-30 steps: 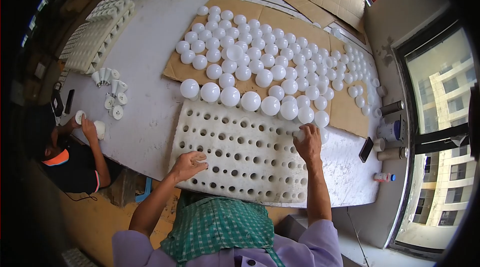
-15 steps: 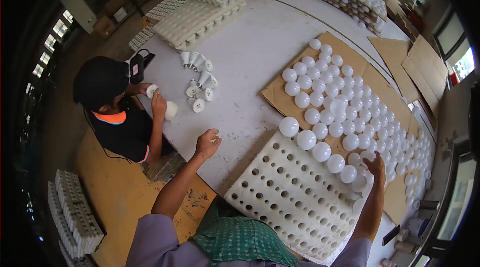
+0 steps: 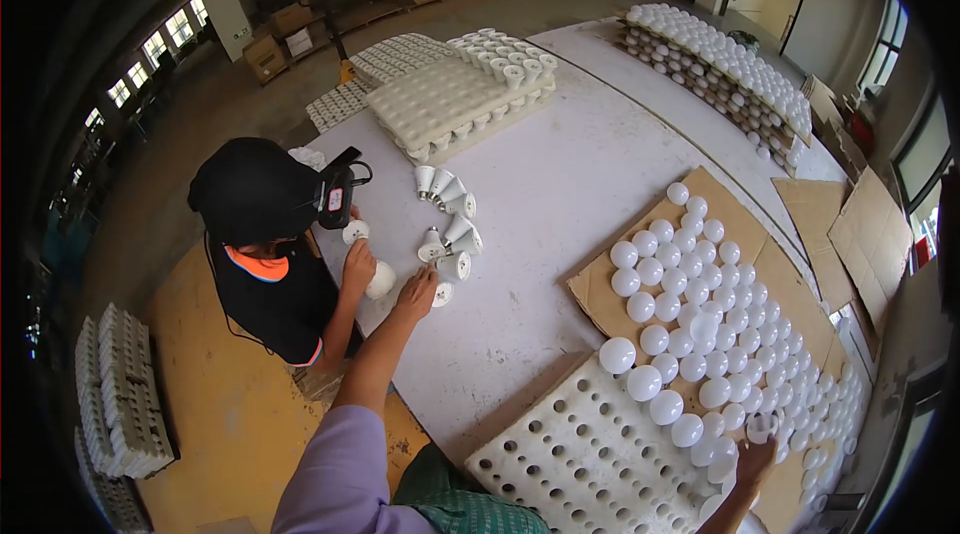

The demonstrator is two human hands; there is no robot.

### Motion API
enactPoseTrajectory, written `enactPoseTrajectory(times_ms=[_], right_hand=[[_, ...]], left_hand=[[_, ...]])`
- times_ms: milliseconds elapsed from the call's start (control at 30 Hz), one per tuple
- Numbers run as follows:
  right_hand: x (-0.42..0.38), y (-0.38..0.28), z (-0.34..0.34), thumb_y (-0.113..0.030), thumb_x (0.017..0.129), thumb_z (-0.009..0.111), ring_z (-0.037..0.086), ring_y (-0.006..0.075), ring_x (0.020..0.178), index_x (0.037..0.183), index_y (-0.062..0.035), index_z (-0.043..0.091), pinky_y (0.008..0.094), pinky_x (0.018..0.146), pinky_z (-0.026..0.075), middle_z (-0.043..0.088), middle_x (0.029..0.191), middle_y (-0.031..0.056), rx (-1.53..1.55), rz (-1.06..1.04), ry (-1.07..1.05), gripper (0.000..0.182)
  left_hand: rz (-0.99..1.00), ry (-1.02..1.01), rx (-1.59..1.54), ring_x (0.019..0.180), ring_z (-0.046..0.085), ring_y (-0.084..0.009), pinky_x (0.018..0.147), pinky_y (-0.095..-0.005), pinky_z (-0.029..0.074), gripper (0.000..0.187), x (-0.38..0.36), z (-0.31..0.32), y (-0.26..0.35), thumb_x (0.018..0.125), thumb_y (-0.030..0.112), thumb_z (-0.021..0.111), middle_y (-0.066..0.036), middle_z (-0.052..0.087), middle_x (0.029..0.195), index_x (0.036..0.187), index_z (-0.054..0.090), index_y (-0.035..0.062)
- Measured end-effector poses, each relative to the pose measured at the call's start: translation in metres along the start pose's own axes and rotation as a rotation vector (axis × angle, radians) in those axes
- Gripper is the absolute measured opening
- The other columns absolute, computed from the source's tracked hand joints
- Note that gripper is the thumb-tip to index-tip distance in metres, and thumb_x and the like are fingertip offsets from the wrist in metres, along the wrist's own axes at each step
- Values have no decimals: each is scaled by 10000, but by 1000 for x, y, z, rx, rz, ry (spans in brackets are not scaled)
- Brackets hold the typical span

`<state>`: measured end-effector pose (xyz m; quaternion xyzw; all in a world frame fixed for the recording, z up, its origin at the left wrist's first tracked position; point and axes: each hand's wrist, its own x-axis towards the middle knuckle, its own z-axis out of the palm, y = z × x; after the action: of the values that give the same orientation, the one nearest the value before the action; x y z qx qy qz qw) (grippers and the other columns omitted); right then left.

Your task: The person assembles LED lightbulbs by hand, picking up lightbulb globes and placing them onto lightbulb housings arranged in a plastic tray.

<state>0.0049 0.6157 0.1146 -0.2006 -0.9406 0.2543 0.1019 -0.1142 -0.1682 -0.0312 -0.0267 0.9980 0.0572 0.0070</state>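
Observation:
My left hand (image 3: 418,294) is at a small group of white cone-shaped lamp bases, its fingers closed on the nearest lamp base (image 3: 442,295). More lamp bases (image 3: 460,234) lie just beyond it. At the right, my right hand (image 3: 756,462) holds a white translucent dome (image 3: 762,427), its open rim showing. Around that hand, many round white domes (image 3: 648,383) stand on brown cardboard (image 3: 597,286) and along the far edge of a white foam tray with holes (image 3: 560,434).
A co-worker in a black cap (image 3: 255,192) holds a round white part (image 3: 355,231) at the table's left edge. Stacked foam trays (image 3: 430,104) with lamp bases stand at the back. More domes are stacked far right (image 3: 720,54); loose cardboard (image 3: 868,234) lies nearby.
The view has shifted up and left. My left hand has reached forward to the lamp bases and closed on one. My right hand has lifted a dome.

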Motion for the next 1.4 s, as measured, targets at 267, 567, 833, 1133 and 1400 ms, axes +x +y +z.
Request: enactPoseTrajectory(times_ms=[267,567,833,1133,1400], right_hand=[[-131,-99,32,-295,718,803,576,252,1068,1395,-104,311,377,707,611,526,1212,148,1446,131,-513,858],[-198,-164,41,-178,590,875,559,181,1066,1291,-62,430,316,898,472,562,1198,88,943,-128,-757,839],[-224,-179,32,-130,572,857,533,196,1107,1236,-58,471,339,959,418,566,1200,84,992,-292,-799,772],[-239,-176,23,-177,589,879,520,195,1134,1220,-49,488,348,984,394,547,1222,81,800,-379,-807,753],[-247,-195,15,-261,617,872,568,308,1100,1302,-38,429,391,929,462,552,1222,148,452,-580,-818,846]], left_hand=[[70,-184,-199,1116,561,-367,951,-407,458,562,-83,-4,86,733,118,713,-238,553,1227,1213,474,-53],[2,-705,-1906,803,636,-152,724,-329,540,483,-199,-105,226,720,125,759,-141,640,1048,1129,565,-41],[466,-1042,-1226,872,642,-180,781,-316,518,591,-214,-142,284,676,242,853,-128,676,992,1117,603,-61],[566,-1112,-1078,678,631,-135,555,-263,528,521,-222,-167,299,687,243,850,-107,671,838,1013,612,-86],[535,-1088,-988,610,637,-119,560,-263,502,451,-228,-173,300,684,270,839,-95,687,748,922,642,-59]])
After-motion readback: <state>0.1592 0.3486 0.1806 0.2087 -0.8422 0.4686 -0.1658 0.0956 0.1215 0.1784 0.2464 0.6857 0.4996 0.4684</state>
